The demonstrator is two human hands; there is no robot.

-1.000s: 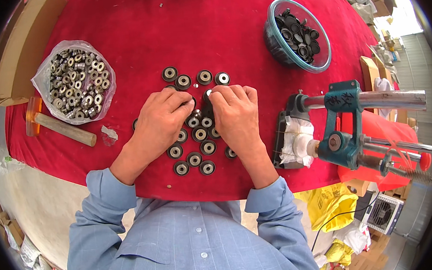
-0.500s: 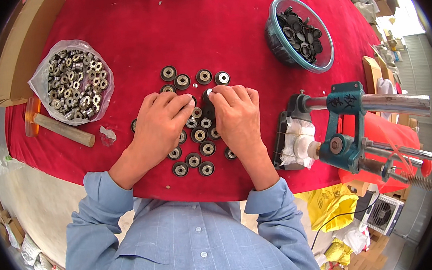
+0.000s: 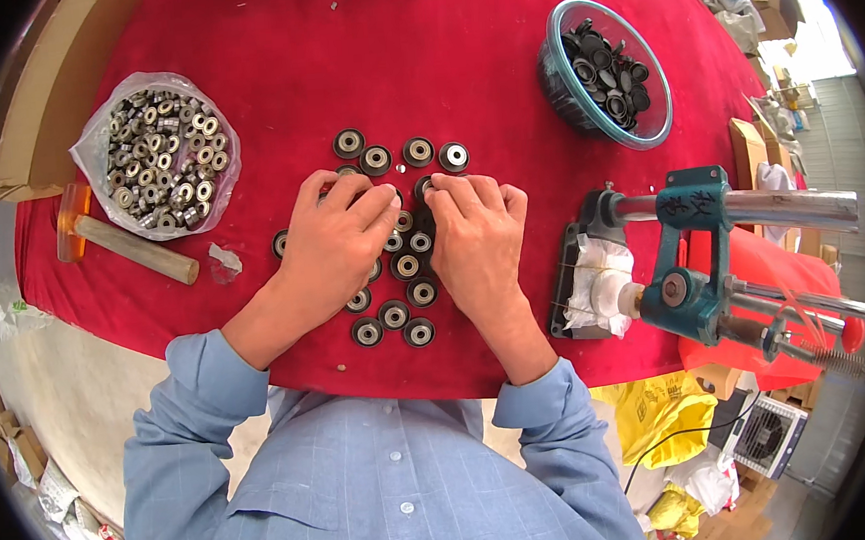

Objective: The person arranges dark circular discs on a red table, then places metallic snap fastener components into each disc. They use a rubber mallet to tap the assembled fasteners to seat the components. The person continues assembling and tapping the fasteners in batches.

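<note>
Black wheels with metal bearings in their centres (image 3: pixel 419 332) lie in a loose cluster on the red cloth (image 3: pixel 418 60). Over the cluster's left side is my left hand (image 3: pixel 343 238), its fingers curled and pressed together. Its fingertips reach down among the wheels, and whatever they grip is hidden. Across from it, my right hand (image 3: pixel 477 235) is closed, thumb and forefinger at the edge of one black wheel (image 3: pixel 424 187). Several wheels sit beyond both hands, including a brighter-centred wheel (image 3: pixel 454 157). A small white bit (image 3: pixel 401 169) rests between them.
At left are a clear bag of bearings (image 3: pixel 167 168), a wooden-handled mallet (image 3: pixel 135 249) and a cardboard box (image 3: pixel 69 85). A bowl of black caps (image 3: pixel 605 77) stands at the far right. A green hand press (image 3: pixel 692 252) occupies the near right.
The view has shifted slightly, moving the wheels a little rightward in the picture. The right fingers now uncover more of the wheel at their tips. Both hands stay over the cluster.
</note>
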